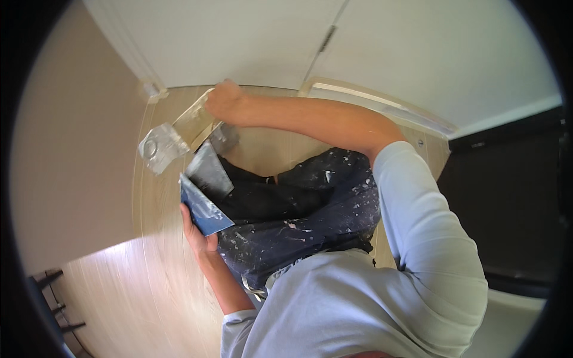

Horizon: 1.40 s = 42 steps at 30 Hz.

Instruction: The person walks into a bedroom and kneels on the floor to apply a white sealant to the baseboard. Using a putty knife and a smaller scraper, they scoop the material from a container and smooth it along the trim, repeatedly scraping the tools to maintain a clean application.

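Note:
In my left hand (pixel 199 231), low at the left, is a blue flat filling blade (pixel 205 209) smeared with white filler, the fingers curled round its edge. Just beyond it lies a grey metal-looking plate (pixel 212 172), tilted over my dark trouser leg; whether it joins the blue blade I cannot tell. My right hand (pixel 227 101) reaches across to the far left, fingers closed on the upper end of a tan, partly see-through plastic bag (pixel 194 124). Crumpled clear plastic (pixel 161 146) with a round ring mark hangs at the bag's lower end. My right fingertips are partly hidden.
White panels (pixel 239 42) rise at the back, with a beige tape-edged strip (pixel 382 102) along their foot. A brown-beige panel (pixel 71 137) stands at the left. To the right is a black cabinet-like block (pixel 507 197). Dark prongs (pixel 54 298) jut in at lower left above the wood floor (pixel 149 298).

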Each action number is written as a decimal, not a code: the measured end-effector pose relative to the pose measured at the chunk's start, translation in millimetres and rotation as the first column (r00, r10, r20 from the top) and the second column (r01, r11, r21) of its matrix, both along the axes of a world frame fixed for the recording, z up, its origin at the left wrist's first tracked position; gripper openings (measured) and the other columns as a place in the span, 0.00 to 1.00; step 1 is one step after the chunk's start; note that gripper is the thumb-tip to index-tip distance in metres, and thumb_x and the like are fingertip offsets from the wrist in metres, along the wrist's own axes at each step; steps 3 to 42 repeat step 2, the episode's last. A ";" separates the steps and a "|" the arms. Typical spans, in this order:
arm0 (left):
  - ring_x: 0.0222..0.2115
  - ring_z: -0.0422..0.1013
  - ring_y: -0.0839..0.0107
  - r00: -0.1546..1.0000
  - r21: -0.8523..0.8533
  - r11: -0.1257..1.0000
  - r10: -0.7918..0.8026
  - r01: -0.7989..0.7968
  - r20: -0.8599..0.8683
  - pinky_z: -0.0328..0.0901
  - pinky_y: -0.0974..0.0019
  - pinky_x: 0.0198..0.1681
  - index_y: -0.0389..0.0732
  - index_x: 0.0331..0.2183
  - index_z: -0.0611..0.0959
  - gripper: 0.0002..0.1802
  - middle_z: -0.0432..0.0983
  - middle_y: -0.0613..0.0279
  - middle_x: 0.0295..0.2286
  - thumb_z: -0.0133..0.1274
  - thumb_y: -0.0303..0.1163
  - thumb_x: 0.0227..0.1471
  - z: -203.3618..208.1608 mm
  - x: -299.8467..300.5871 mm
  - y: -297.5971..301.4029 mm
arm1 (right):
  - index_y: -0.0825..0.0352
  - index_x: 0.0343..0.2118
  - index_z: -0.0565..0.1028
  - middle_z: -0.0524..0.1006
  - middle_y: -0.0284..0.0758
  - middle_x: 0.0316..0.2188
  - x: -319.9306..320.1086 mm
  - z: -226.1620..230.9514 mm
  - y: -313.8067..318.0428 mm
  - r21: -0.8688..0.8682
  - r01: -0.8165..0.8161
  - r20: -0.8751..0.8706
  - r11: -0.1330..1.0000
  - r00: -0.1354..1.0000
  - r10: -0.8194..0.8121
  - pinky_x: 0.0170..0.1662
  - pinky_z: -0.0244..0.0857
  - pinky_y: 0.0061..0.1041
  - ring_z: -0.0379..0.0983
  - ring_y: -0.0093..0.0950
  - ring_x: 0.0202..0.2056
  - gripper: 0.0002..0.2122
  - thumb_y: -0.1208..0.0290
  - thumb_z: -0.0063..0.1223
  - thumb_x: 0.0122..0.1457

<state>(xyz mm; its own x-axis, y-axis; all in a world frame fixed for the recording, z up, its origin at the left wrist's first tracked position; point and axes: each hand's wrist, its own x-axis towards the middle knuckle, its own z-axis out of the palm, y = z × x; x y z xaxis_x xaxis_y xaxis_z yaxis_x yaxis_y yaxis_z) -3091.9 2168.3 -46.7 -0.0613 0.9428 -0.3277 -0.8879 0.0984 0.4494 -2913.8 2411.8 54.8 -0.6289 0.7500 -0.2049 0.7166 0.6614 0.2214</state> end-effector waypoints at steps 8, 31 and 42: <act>0.50 0.71 0.67 0.999 -0.039 0.999 0.006 -0.008 -0.042 0.65 0.63 0.54 0.40 0.57 0.71 0.28 0.73 0.60 0.52 0.50 0.46 0.61 -30.9 -15.3 1.9 | 0.62 0.31 0.82 0.82 0.37 0.35 -27.1 -6.9 7.0 -0.026 -0.092 0.149 0.995 0.984 0.095 0.49 0.67 0.52 0.79 0.38 0.43 0.09 0.64 0.62 0.48; 0.50 0.71 0.67 0.999 -0.039 0.999 0.006 -0.008 -0.042 0.65 0.63 0.54 0.40 0.57 0.71 0.28 0.73 0.60 0.52 0.50 0.46 0.61 -30.9 -15.3 1.9 | 0.62 0.31 0.82 0.82 0.37 0.35 -27.1 -6.9 7.0 -0.026 -0.092 0.149 0.995 0.984 0.095 0.49 0.67 0.52 0.79 0.38 0.43 0.09 0.64 0.62 0.48; 0.50 0.71 0.67 0.999 -0.039 0.999 0.006 -0.008 -0.042 0.65 0.63 0.54 0.40 0.57 0.71 0.28 0.73 0.60 0.52 0.50 0.46 0.61 -30.9 -15.3 1.9 | 0.62 0.31 0.82 0.82 0.37 0.35 -27.1 -6.9 7.0 -0.026 -0.092 0.149 0.995 0.984 0.095 0.49 0.67 0.52 0.79 0.38 0.43 0.09 0.64 0.62 0.48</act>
